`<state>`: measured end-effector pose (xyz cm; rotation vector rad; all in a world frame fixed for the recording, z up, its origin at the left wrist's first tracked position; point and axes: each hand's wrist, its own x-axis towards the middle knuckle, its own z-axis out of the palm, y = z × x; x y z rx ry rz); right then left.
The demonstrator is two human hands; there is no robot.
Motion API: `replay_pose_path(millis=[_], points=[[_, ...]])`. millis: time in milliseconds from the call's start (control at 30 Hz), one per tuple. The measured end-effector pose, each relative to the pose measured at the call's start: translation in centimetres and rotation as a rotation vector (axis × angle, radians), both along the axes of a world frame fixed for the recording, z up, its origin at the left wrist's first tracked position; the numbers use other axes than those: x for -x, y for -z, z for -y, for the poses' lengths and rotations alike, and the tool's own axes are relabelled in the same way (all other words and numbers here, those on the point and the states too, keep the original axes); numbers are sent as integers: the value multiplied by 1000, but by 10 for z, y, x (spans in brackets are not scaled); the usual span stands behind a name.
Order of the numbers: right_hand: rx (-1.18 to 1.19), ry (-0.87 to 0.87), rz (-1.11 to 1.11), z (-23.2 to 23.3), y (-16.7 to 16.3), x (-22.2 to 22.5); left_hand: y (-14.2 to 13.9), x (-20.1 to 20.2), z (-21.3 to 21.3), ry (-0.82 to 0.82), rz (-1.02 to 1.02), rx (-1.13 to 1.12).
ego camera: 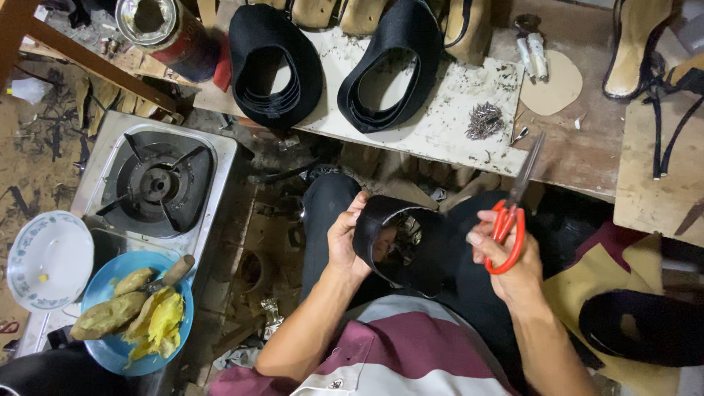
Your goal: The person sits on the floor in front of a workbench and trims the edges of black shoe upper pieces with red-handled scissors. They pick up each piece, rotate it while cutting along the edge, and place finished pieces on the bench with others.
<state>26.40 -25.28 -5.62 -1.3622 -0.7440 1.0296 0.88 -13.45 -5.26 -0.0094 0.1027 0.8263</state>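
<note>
My left hand [350, 238] grips a black curved shoe upper piece [422, 253] over my lap, thumb on its inner edge. My right hand [510, 257] holds red-handled scissors [510, 220], their blades pointing up and away toward the bench, and its fingers also touch the right side of the black piece. Two similar black upper pieces [275, 66] [389, 66] lie on the white board [447, 121] on the bench in front of me.
A pile of small nails [484, 119] lies on the board. A gas stove [158, 183] stands at left, with a white plate [50, 258] and a blue plate of food [136, 312] near it. A tin can [165, 29] sits upper left. Sandal soles [638, 44] lie at right.
</note>
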Motion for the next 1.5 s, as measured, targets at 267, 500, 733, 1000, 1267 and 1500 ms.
replay_pose_path(millis=[267, 500, 733, 1000, 1267, 1500], points=[[351, -176, 613, -15, -24, 18, 8, -7, 6, -34, -117, 72], [141, -146, -135, -5, -35, 19, 14, -19, -17, -65, -568, -93], [86, -88, -337, -8, -81, 38, 17, -32, -17, -82, -787, -323], [30, -81, -338, -3, -85, 43, 17, -34, -11, 38, -861, -240], [49, 65, -205, 11, -65, 21, 16, -12, -20, 159, -1189, -861], [34, 253, -29, 17, -75, -8, -18, 5, -59, -381, -1605, -1291]])
